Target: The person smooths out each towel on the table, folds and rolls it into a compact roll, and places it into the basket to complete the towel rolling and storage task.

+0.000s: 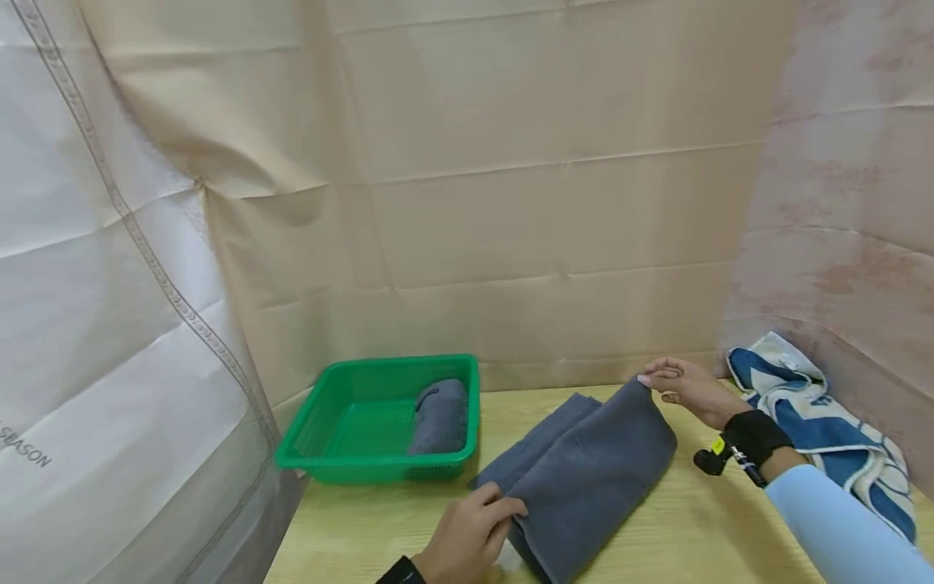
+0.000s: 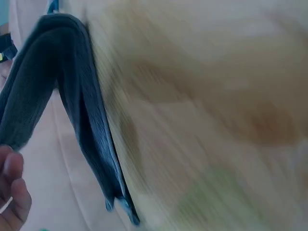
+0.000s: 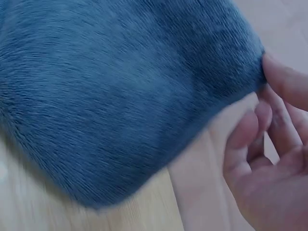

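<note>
A dark grey towel (image 1: 594, 478), partly folded, is held up in part above the wooden table. At its far right corner, my right hand (image 1: 686, 391) pinches the cloth between thumb and fingers. My left hand (image 1: 470, 531) pinches the towel's near left edge. In the left wrist view the towel (image 2: 72, 57) hangs in a raised fold, with the left fingers (image 2: 13, 166) on its edge. The right wrist view shows the fuzzy towel surface (image 3: 120, 106) and its corner gripped by the right hand (image 3: 274, 130).
Left of the towel stands a green plastic basket (image 1: 343, 462), holding a rolled grey towel (image 1: 441, 418). A crumpled blue and white towel (image 1: 824, 422) lies at the right against the cloth wall. Beige cloth (image 1: 547, 203) hangs behind the wooden table (image 1: 357, 527).
</note>
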Demonstrator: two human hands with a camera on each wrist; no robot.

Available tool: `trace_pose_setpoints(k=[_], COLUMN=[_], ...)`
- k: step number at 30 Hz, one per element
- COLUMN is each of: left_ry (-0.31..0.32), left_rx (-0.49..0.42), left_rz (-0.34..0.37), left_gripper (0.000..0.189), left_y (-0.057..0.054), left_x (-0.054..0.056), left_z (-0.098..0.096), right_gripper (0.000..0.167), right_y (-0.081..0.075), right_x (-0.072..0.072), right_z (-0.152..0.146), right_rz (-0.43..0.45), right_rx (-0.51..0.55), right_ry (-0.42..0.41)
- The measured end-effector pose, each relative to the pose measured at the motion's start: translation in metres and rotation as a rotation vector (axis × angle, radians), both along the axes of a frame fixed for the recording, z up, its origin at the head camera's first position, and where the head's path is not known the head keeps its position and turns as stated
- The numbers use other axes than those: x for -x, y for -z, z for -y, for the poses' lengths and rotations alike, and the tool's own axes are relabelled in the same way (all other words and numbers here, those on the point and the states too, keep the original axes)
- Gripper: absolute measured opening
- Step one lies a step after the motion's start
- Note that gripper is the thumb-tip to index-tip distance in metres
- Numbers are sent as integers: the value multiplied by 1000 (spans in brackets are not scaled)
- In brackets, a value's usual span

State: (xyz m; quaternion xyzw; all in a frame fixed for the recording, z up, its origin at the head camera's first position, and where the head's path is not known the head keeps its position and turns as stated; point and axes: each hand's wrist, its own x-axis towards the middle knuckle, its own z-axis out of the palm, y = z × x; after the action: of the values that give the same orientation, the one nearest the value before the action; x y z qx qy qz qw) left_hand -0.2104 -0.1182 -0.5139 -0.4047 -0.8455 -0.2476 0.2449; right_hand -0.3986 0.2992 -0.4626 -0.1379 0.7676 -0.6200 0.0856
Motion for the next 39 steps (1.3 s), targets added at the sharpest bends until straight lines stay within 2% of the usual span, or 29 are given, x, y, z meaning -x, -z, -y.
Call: trace_pose_setpoints(k=[2, 6, 12, 15, 17, 19, 22, 25, 27, 31, 33, 34, 36, 39], left_ry=[-76, -196, -328, -391, -431, -468, -503, -507, -475, -325, -246, -225, -216, -260], left_rx=[23, 66, 168, 243, 285, 324, 380, 413, 414, 434, 478, 503, 559, 621], left_rz=[42, 42, 36, 20, 22, 35, 73, 88, 101, 136, 160, 181, 225, 335], left_gripper=[22, 17, 11, 7, 5, 5, 11, 15, 15, 13, 19, 23, 29, 36], left_y=[2, 7, 15, 16, 15, 14, 13, 13, 11, 3, 0, -1, -2, -1], left_x=[5, 9, 10, 13, 16, 18, 19, 18, 17, 17, 18, 18, 19, 19], left_z=[5, 10, 14, 14, 15, 15, 16, 16, 14, 6, 1, -1, -3, -4], right_gripper=[42, 46, 32, 25, 23, 23, 27, 30, 31, 45, 56, 61, 68, 72], right_y=[2, 9, 21, 27, 29, 30, 33, 37, 40, 44, 46, 47, 49, 47], right_x=[4, 11, 16, 21, 23, 23, 21, 17, 14, 8, 5, 4, 3, -1], right_z=[12, 36, 65, 75, 81, 87, 93, 96, 98, 101, 103, 105, 108, 111], right_rz=[-25, -70, -114, -114, -113, -97, -65, -68, -91, -130, -179, -196, -258, -309], right_rx=[-16, -42, -101, -62, -14, 26, -17, -205, -349, -552, -627, -655, -711, -788], right_ry=[17, 44, 163, 212, 204, 159, 64, -35, -107, -275, -353, -377, -414, -420])
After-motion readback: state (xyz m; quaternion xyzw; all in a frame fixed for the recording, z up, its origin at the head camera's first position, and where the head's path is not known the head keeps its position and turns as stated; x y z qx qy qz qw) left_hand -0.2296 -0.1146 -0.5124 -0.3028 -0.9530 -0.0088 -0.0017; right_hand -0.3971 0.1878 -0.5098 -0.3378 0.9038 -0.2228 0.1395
